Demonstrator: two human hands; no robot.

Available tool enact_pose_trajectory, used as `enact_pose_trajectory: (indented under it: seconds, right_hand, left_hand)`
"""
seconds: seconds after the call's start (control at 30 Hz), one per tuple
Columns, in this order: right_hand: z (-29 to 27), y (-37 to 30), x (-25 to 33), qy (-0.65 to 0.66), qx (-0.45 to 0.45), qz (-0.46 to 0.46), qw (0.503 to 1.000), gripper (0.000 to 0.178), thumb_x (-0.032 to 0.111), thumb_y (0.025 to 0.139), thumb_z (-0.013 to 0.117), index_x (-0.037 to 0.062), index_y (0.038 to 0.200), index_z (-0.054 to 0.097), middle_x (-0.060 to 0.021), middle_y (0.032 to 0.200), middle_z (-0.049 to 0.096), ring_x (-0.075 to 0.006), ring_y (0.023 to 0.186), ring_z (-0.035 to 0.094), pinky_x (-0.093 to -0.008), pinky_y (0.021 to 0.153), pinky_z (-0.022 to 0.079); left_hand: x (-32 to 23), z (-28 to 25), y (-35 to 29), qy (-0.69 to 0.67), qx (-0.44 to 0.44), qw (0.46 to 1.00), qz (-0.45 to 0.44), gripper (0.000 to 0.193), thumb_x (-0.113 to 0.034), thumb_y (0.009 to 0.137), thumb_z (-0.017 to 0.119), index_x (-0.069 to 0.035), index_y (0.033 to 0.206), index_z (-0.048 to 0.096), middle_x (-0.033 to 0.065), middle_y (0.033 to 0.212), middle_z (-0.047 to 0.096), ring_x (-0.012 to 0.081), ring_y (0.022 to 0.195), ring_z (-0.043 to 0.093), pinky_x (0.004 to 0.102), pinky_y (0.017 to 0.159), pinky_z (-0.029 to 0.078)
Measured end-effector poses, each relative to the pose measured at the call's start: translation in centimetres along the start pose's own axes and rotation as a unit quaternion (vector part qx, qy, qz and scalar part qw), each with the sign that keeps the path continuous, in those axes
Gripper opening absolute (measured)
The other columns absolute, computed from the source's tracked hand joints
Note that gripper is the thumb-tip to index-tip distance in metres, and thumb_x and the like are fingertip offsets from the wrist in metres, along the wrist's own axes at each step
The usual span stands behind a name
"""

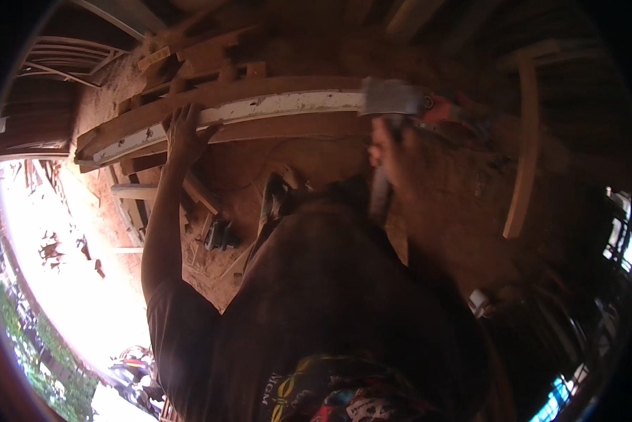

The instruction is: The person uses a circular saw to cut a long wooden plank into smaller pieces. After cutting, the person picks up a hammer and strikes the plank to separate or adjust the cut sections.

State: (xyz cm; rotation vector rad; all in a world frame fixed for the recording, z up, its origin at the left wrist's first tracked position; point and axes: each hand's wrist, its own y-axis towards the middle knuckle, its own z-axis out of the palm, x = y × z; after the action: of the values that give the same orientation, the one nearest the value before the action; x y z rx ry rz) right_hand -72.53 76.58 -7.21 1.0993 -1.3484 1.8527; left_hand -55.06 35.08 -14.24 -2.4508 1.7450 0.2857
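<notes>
A long timber with a worn white face lies along a brown wooden beam in front of me. My left hand rests on its left part, fingers spread and lying flat. My right hand is closed round the handle of a tool with a broad grey head, which looks like a hatchet but is smeared by motion. Its head is over the right end of the white face; whether they touch I cannot tell. Just right of the head is a red tool, partly in shadow.
Pallet-like wooden pieces stand behind the beam. Offcuts and a dark power tool lie on the earthen floor at the lower left. A pale upright board stands at the right. Bright daylight glares at the left.
</notes>
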Motion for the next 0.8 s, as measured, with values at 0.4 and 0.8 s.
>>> enact_pose_trajectory:
  seconds: [0.4, 0.8]
  right_hand:
    - [4.4, 0.6, -0.5, -0.311, -0.091, 0.005, 0.946, 0.044, 0.042, 0.103, 0.078, 0.0024, 0.11, 0.06, -0.0009, 0.075, 0.061, -0.0121, 0.059, 0.062, -0.0283, 0.053, 0.053]
    - [12.7, -1.6, -9.5, -0.273, 0.114, 0.153, 0.943, 0.047, 0.046, 0.104, 0.071, 0.0003, 0.108, 0.059, -0.0077, 0.082, 0.067, -0.0159, 0.064, 0.067, -0.0364, 0.054, 0.054]
  left_hand:
    - [0.8, 0.9, -0.8, -0.02, -0.014, 0.999, -0.025, 0.06, -0.05, 0.089, 0.085, -0.012, 0.131, 0.064, 0.009, 0.132, 0.066, 0.0361, 0.132, 0.058, 0.0587, 0.113, 0.036]
    - [0.8, 1.0, -0.9, 0.016, -0.042, 0.999, -0.012, 0.056, -0.044, 0.088, 0.086, -0.012, 0.128, 0.063, 0.0092, 0.127, 0.067, 0.0324, 0.125, 0.061, 0.054, 0.113, 0.035]
